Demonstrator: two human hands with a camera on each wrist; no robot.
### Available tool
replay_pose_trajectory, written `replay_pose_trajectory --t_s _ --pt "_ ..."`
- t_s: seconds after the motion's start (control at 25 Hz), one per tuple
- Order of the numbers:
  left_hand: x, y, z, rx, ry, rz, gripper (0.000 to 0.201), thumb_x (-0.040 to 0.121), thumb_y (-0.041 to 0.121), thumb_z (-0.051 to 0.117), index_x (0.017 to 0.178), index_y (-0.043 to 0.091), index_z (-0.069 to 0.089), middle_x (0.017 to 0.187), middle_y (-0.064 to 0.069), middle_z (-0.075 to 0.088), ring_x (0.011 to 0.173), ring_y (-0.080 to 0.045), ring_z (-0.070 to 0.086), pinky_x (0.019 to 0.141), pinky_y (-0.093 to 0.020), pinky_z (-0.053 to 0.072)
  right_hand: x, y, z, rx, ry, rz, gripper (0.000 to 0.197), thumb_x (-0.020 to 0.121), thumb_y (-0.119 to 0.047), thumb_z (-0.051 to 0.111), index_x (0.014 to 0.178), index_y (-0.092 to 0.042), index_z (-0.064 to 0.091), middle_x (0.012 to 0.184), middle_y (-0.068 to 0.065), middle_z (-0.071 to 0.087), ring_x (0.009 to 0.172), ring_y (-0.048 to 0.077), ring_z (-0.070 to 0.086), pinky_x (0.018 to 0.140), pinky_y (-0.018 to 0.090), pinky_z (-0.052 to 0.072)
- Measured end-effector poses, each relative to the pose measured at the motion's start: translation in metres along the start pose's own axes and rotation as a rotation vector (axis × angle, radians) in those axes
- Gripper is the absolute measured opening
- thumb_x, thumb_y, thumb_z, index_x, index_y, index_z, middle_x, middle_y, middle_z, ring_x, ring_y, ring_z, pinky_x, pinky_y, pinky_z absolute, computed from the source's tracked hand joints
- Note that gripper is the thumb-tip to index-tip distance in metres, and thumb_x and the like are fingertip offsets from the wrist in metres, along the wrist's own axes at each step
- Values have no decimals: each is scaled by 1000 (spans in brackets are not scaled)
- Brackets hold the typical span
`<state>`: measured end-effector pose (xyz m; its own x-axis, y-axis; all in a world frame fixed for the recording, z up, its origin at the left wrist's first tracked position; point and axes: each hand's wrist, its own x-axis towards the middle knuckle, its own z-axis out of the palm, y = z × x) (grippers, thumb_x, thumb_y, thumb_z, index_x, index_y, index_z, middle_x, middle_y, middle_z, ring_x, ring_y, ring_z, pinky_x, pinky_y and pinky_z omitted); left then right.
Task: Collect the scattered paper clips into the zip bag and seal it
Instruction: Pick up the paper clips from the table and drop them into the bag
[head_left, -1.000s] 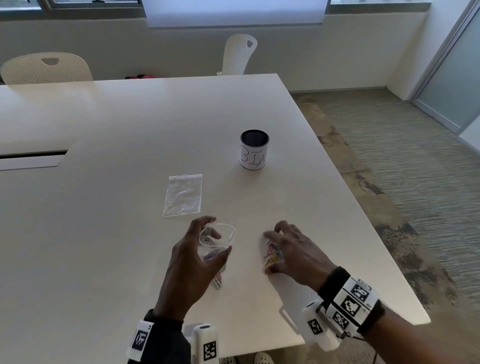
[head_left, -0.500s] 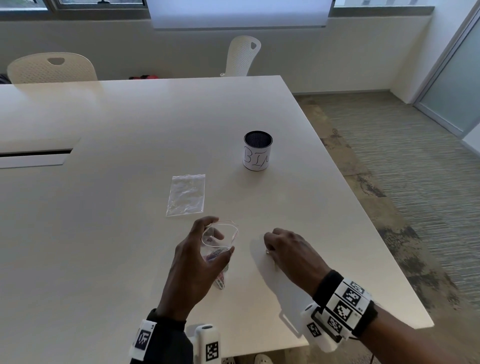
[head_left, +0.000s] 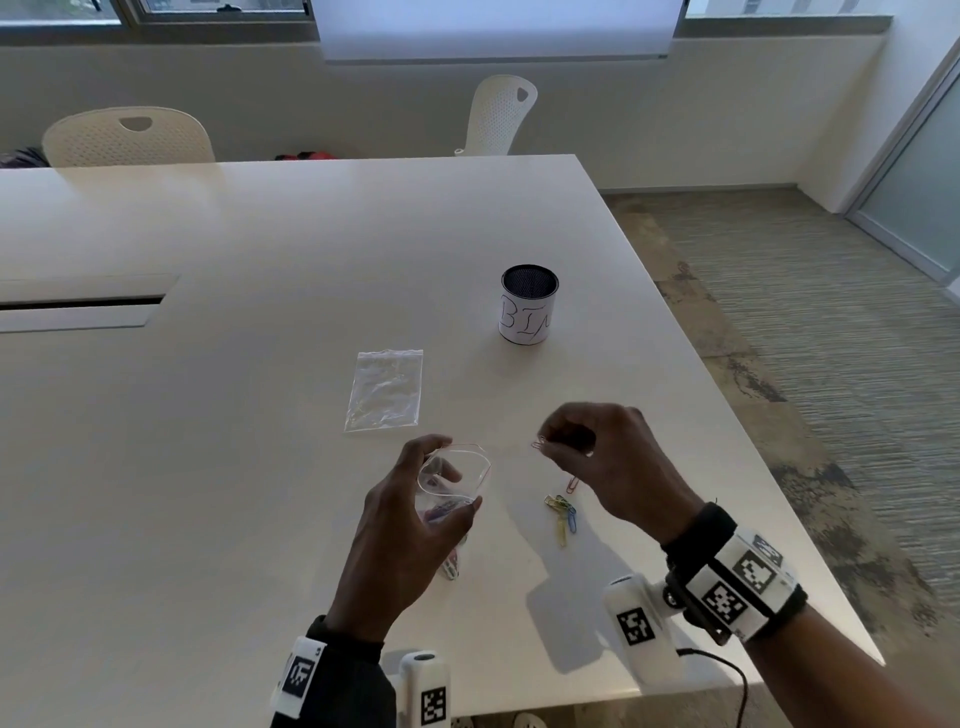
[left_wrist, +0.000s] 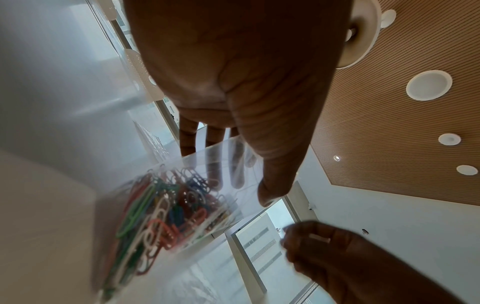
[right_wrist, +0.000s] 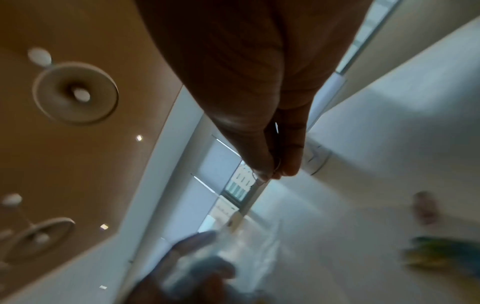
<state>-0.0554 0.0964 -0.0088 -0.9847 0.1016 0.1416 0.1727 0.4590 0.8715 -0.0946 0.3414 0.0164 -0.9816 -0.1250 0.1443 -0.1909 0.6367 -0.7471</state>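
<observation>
Near the front edge of the white surface (head_left: 208, 467), just in front of the black mesh cup (head_left: 529, 304) labelled in handwriting, both hands are raised off the tabletop. The left hand (head_left: 410, 525) is curled round a clear zip bag (head_left: 457, 478), thumb on the side toward the person and fingers on the far side, holding its mouth spread wide and facing up. Seen from the left wrist, that bag (left_wrist: 182, 195) already holds a heap of coloured paper clips (left_wrist: 161, 207) in red, green, blue and white, and the thumb presses against its upper wall.

Closer to the cup's side, the right hand (head_left: 608, 462) hovers with the wrist bent and the knuckles up, thumb and forefinger closed together on a single reddish paper clip (head_left: 538, 444), its end pointing toward the bag's mouth; clip and bag are near but apart. From the right wrist, the fingertips (right_wrist: 262, 168) meet in a tight pinch, though the clip itself is hard to make out there.

Below the right hand, farther from the cup, loose clips (head_left: 562, 512) lie in a small cluster on the surface, yellow, green and blue, with one reddish clip just beside them. A few more clips (head_left: 452, 566) lie under the left hand. A second clear zip bag (head_left: 385, 389) lies flat between the cup and the left hand.
</observation>
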Motion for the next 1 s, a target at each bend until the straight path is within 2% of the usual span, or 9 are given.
replay_pose_trajectory --t_s 0.12,0.2,0.4,0.52,0.68,0.76,0.84,0.92,1.0 --pt "1 1 1 6 0 12 56 84 11 86 131 23 58 104 5 71 96 8 67 71 2 47 6 -45 6 121 -20 -139 5 87 -16 82 88 -17 77 77 -3 77 71 12 72 72 25 60" --pt "1 1 1 18 4 18 55 84 12 86 129 25 58 103 8 72 97 6 68 72 2 47 12 -64 17 45 -106 -228 3 89 -16 80 90 -18 78 80 -4 77 72 8 72 72 22 58" --pt "-1 0 0 40 7 29 60 83 13 85 125 38 52 106 16 71 96 14 65 74 3 45 20 -74 45 -172 -266 -386 14 92 -5 73 89 -19 77 79 3 71 67 16 69 63 38 58" --pt "-1 -3 0 44 13 34 56 83 14 85 126 32 55 106 15 71 97 13 66 75 2 46 20 -75 45 -186 -280 -412 17 93 -3 72 96 -18 78 83 5 73 70 18 72 64 37 60" --pt "0 -4 -1 29 18 21 56 85 16 86 131 26 57 104 9 71 95 6 68 72 1 46 22 -59 17 -120 -108 -328 7 92 -11 74 94 -14 80 88 -1 76 76 12 70 74 28 57" --pt "-1 -3 -1 11 19 13 57 85 13 86 133 23 57 104 7 71 93 6 68 71 2 46 21 -35 -2 -143 -47 -228 5 91 -14 75 94 -15 79 88 -3 78 78 11 71 80 32 58" --pt "-1 -3 -1 -7 16 9 57 85 10 86 133 22 58 104 6 71 93 6 68 71 2 46 18 -3 -17 -219 -84 -83 10 93 -21 75 101 -16 78 92 -2 78 80 11 71 82 37 59" --pt "-1 -3 -2 -6 9 15 57 85 11 86 133 22 57 104 5 71 95 7 67 71 2 46 9 22 -24 -321 -210 61 34 93 -35 74 122 -17 72 115 2 75 94 11 69 88 35 59" --pt "-1 -3 -1 8 6 22 57 86 14 86 133 24 57 104 7 71 96 7 67 72 2 46 -3 37 -21 -408 -362 143 65 88 -50 73 144 -20 55 141 1 61 118 13 61 101 32 53"
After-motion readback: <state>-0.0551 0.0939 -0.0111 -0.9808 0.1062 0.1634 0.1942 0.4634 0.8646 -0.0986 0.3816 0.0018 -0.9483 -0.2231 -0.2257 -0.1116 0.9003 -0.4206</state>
